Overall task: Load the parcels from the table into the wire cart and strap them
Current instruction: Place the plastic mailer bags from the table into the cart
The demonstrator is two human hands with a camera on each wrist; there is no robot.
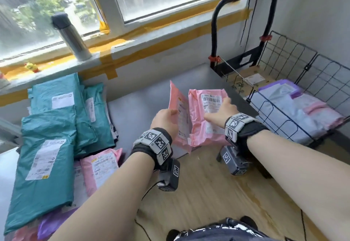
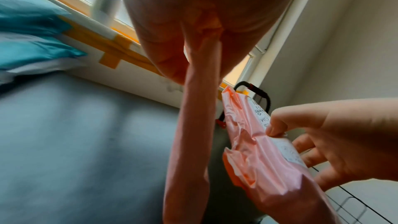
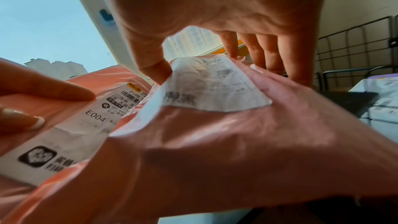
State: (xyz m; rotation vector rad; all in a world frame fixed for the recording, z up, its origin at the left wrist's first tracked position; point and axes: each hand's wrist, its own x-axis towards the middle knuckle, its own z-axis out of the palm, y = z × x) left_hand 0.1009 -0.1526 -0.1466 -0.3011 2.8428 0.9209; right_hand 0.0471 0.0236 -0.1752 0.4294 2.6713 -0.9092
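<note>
My left hand [image 1: 164,120] pinches a thin pink parcel [image 1: 179,115] upright by its edge; my right hand [image 1: 220,114] grips a fuller pink parcel [image 1: 205,112] just beside it, thumb and fingers curled round its label. I hold both above the desk's [image 1: 136,108] right edge, near the wire cart [image 1: 295,96]. Teal parcels [image 1: 56,127] are stacked at the desk's left end.

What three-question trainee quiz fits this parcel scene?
1. True or false: the cart already holds parcels.
2. How many pink parcels are the hands holding? A one, B two, C three.
3. Fill in: the flask stands on the window ____.

Key: 1 true. 2 B: left hand holds the thin pink parcel, right hand the fuller pink parcel. 3 sill.
</note>
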